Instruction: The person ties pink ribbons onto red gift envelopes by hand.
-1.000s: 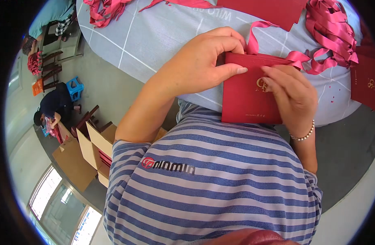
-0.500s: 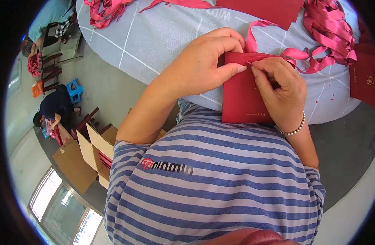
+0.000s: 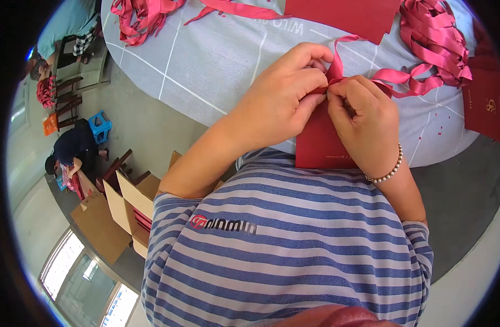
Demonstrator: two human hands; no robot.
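A flat, dark-red printed paper piece [image 3: 322,139], resembling a folded bag or card sleeve, lies at the table's edge against the striped shirt. Over its top edge a pink-red satin ribbon [image 3: 337,62] runs up from between my hands. My left hand [image 3: 293,92] is closed, thumb and forefinger pinching the ribbon at the paper's upper edge. Fingertips of my right hand [image 3: 367,117], which wears a beaded bracelet, pinch at the same spot and nearly touch the left ones. The exact grip point and any hole there are hidden by fingers.
A heap of ribbons [image 3: 435,41] lies at the right, another bundle [image 3: 141,19] at the upper left. More red paper pieces [image 3: 342,16] lie at the back, and one [image 3: 484,103] at the right edge. Cardboard boxes [image 3: 116,210], a blue stool [image 3: 100,127] and other people are at the left.
My left hand has moved from holding the paper's edge to pinching at the ribbon beside my right fingertips. The ribbon now comes up between the hands.
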